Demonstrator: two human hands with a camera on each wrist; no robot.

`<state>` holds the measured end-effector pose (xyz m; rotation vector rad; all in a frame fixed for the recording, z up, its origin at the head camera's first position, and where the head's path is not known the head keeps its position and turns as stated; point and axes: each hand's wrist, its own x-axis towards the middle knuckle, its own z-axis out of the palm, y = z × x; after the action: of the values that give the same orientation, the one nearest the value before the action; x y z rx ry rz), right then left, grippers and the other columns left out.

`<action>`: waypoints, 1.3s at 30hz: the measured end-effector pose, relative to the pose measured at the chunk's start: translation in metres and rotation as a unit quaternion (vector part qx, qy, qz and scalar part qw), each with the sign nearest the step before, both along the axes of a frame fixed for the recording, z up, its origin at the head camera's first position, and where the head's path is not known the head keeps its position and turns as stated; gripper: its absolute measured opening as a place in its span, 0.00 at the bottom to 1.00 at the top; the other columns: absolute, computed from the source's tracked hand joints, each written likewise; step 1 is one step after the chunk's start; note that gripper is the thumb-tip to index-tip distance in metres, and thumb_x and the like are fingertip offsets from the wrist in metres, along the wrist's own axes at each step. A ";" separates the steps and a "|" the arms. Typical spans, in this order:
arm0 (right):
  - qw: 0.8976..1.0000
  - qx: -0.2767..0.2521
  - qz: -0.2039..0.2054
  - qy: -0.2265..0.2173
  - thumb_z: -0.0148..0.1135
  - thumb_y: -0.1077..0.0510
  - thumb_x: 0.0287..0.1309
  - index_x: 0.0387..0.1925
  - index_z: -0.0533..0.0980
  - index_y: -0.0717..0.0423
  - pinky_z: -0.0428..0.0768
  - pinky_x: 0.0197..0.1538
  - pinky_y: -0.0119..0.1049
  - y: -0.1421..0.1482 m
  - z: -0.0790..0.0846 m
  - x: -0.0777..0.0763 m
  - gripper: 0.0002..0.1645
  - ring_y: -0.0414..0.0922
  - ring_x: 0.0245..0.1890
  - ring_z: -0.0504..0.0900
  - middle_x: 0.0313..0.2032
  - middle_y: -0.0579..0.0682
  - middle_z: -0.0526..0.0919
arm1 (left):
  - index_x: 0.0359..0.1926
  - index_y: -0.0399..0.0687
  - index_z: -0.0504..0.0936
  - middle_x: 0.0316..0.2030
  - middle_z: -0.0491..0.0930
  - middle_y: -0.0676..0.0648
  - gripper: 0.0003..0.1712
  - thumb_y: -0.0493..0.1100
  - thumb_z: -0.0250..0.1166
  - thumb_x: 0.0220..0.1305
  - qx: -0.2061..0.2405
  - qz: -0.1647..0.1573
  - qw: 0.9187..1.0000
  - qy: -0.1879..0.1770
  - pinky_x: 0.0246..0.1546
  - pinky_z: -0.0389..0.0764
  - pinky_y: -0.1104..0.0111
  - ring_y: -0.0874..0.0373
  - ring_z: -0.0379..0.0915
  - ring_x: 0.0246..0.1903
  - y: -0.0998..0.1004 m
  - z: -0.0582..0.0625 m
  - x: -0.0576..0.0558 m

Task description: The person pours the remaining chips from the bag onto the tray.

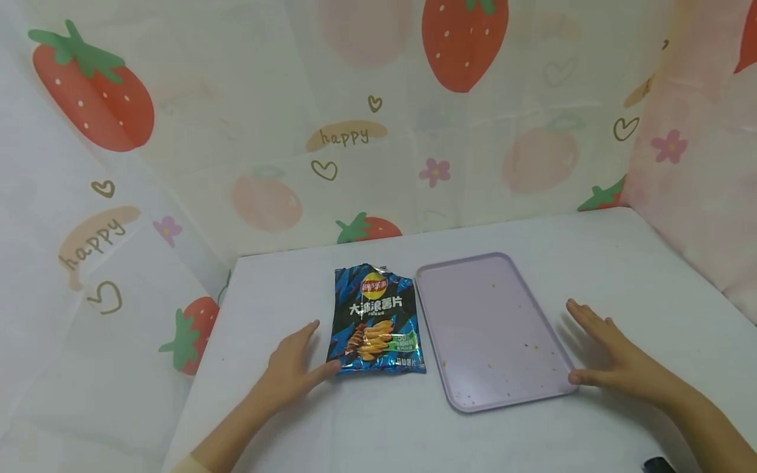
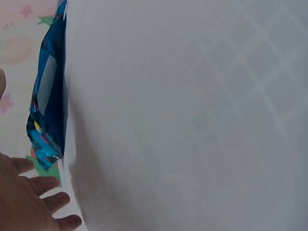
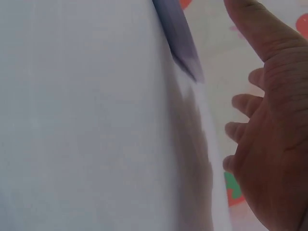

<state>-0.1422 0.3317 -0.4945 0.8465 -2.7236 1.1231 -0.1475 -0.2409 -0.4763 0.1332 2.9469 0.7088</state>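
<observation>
One chip bag (image 1: 375, 322) and one tray (image 1: 479, 328) are lying between the left hand (image 1: 288, 374) and the right hand (image 1: 621, 368).
Head view: the bag is resting left of the tray on one white surface (image 1: 378, 433); two hands are holding their fingers spread, thumbs reaching one near corner each, contact unclear. Left wrist view: one bag is showing above four fingers. Right wrist view: one tray corner is showing beside five digits.

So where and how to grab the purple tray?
Take the purple tray probably by its right long rim, from the right: the raised edge offers purchase, the right hand is beside it, and the chip bag crowds the left rim.
</observation>
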 end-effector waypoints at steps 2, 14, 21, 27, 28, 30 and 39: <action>1.000 -0.004 0.000 -0.008 0.82 0.58 0.45 0.82 0.47 0.52 0.30 0.73 0.17 -0.001 0.000 0.001 0.71 0.24 0.77 0.34 0.81 0.40 0.43 | 0.79 0.48 0.57 0.75 0.63 0.37 0.59 0.76 0.65 0.59 0.008 0.012 1.000 -0.004 0.71 0.60 0.36 0.35 0.56 0.74 0.003 -0.001 -0.001; 0.998 0.010 0.018 -0.068 0.82 0.52 0.46 0.83 0.43 0.50 0.25 0.76 0.28 -0.008 -0.008 0.004 0.73 0.51 0.82 0.31 0.79 0.69 0.43 | 0.77 0.45 0.61 0.69 0.72 0.37 0.58 0.73 0.68 0.58 0.078 0.069 0.994 -0.032 0.66 0.70 0.41 0.37 0.66 0.69 0.011 -0.003 -0.007; 0.998 0.051 0.034 0.014 0.83 0.45 0.41 0.81 0.48 0.58 0.25 0.75 0.23 -0.008 -0.014 0.000 0.73 0.24 0.78 0.33 0.81 0.54 0.48 | 0.77 0.48 0.61 0.68 0.74 0.41 0.58 0.73 0.71 0.55 0.098 0.095 0.989 -0.050 0.60 0.78 0.47 0.44 0.74 0.63 0.017 -0.002 -0.010; 0.998 0.057 0.022 0.007 0.83 0.42 0.41 0.81 0.50 0.57 0.23 0.74 0.23 -0.011 -0.015 0.001 0.73 0.25 0.78 0.34 0.77 0.68 0.55 | 0.76 0.49 0.62 0.65 0.77 0.41 0.59 0.71 0.75 0.52 0.119 0.110 0.985 -0.060 0.50 0.84 0.56 0.51 0.78 0.53 0.022 0.000 -0.014; 0.998 0.057 0.021 0.008 0.83 0.41 0.41 0.81 0.51 0.57 0.23 0.74 0.23 -0.011 -0.015 0.001 0.73 0.25 0.78 0.34 0.76 0.70 0.55 | 0.76 0.48 0.62 0.65 0.77 0.41 0.59 0.70 0.75 0.52 0.123 0.110 0.984 -0.060 0.50 0.85 0.56 0.52 0.79 0.52 0.022 0.001 -0.015; 0.998 0.059 0.021 0.008 0.83 0.41 0.41 0.81 0.51 0.57 0.22 0.74 0.24 -0.012 -0.016 0.001 0.73 0.26 0.78 0.34 0.76 0.71 0.56 | 0.76 0.47 0.62 0.64 0.78 0.40 0.59 0.69 0.76 0.52 0.132 0.110 0.983 -0.062 0.49 0.86 0.57 0.51 0.81 0.52 0.024 0.000 -0.016; 0.997 0.078 0.017 0.018 0.81 0.36 0.41 0.81 0.51 0.57 0.21 0.75 0.26 -0.015 -0.016 0.004 0.74 0.26 0.78 0.33 0.75 0.71 0.57 | 0.74 0.43 0.65 0.60 0.79 0.38 0.55 0.59 0.80 0.52 0.151 0.127 0.977 -0.082 0.52 0.84 0.53 0.47 0.81 0.52 0.031 -0.003 -0.022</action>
<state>-0.1384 0.3166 -0.5107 0.9264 -2.8060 0.8996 -0.1691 -0.2102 -0.4794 -0.2721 2.7067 1.1402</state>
